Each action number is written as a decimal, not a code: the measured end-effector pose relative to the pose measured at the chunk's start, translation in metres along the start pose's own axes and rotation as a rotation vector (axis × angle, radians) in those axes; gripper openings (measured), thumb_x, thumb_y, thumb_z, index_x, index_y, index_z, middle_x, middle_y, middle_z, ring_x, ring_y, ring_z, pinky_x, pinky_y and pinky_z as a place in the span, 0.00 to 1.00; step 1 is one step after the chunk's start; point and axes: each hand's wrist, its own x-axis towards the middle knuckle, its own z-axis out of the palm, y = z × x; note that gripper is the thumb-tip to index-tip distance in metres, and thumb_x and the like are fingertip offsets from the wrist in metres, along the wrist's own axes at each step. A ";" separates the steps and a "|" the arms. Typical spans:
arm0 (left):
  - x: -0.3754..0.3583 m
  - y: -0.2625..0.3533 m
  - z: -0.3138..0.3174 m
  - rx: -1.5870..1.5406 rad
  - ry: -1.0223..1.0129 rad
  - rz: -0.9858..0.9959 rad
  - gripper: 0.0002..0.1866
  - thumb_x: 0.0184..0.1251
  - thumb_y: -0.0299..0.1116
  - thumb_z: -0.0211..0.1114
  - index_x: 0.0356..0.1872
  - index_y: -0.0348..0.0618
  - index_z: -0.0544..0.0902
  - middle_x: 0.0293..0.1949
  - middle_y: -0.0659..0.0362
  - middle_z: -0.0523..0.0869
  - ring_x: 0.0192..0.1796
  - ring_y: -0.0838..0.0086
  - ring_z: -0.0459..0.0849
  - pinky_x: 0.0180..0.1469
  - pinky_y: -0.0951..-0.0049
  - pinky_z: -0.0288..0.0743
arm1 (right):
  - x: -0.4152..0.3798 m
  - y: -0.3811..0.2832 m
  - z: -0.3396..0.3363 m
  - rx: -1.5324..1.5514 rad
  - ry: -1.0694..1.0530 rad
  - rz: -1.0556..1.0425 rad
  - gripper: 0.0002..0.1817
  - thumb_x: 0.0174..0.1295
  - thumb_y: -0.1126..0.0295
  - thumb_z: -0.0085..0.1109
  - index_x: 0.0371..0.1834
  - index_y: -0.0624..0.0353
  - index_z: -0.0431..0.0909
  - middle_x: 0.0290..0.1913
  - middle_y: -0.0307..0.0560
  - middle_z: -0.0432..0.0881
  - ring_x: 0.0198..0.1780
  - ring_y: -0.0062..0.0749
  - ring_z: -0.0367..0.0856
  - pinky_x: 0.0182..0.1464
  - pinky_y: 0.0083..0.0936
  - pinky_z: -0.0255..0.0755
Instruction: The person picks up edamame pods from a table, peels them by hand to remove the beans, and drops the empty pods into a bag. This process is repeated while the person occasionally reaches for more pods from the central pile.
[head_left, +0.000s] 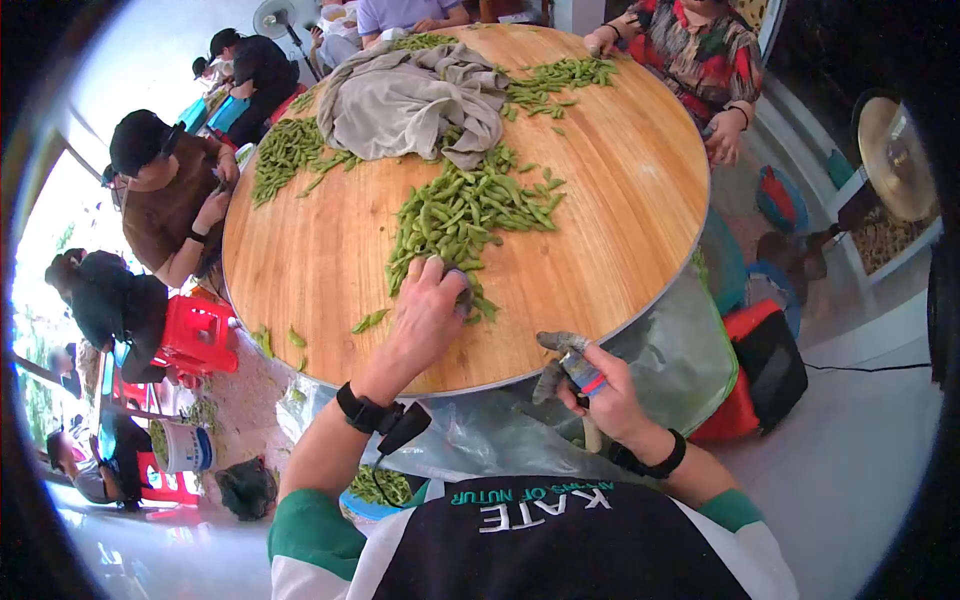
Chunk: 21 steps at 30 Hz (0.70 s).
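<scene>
A heap of green edamame pods (465, 205) lies on the round wooden table (620, 210). At its near edge my left hand (428, 312) reaches in, palm down, fingers curled over pods, with a dark cover on the thumb. Off the table's front rim, my right hand (605, 392) is closed, and grey, worn covers with a blue and red band wrap its thumb and finger. A pale stub (592, 435) pokes out below that hand; I cannot tell what it belongs to. Black straps circle both wrists.
A crumpled grey cloth (410, 100) lies behind the heap, with more pods (285, 160) left and right. People sit around the table. Clear plastic sheeting (660, 350) hangs along the front rim. Red stools (195, 335) stand left; a red and black bag (755, 370) lies right.
</scene>
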 end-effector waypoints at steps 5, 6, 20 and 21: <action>-0.006 0.021 -0.013 -0.024 0.113 0.052 0.10 0.47 0.20 0.65 0.33 0.35 0.79 0.35 0.54 0.76 0.40 0.60 0.75 0.42 0.64 0.72 | 0.006 -0.012 0.008 0.101 0.003 0.004 0.22 0.68 0.72 0.39 0.65 0.60 0.66 0.23 0.37 0.73 0.20 0.15 0.64 0.22 0.15 0.60; -0.008 0.027 -0.013 -0.383 0.070 -0.109 0.09 0.50 0.21 0.66 0.34 0.36 0.79 0.34 0.58 0.79 0.38 0.67 0.77 0.39 0.69 0.73 | 0.006 -0.015 0.008 0.095 -0.014 -0.001 0.22 0.68 0.73 0.38 0.66 0.59 0.66 0.23 0.37 0.73 0.20 0.15 0.64 0.22 0.15 0.60; -0.023 0.064 -0.004 -1.358 -0.199 -0.457 0.08 0.59 0.17 0.61 0.39 0.36 0.81 0.33 0.60 0.83 0.35 0.76 0.82 0.38 0.76 0.77 | 0.007 -0.004 0.013 0.164 -0.040 -0.008 0.32 0.59 0.80 0.35 0.70 0.55 0.62 0.20 0.35 0.72 0.19 0.15 0.65 0.21 0.14 0.61; -0.024 0.063 -0.001 -1.349 -0.174 -0.423 0.08 0.59 0.17 0.60 0.39 0.37 0.80 0.34 0.60 0.83 0.36 0.75 0.82 0.38 0.75 0.77 | 0.007 -0.006 0.014 0.123 -0.024 -0.025 0.32 0.59 0.79 0.35 0.70 0.55 0.61 0.20 0.35 0.72 0.19 0.15 0.65 0.21 0.14 0.61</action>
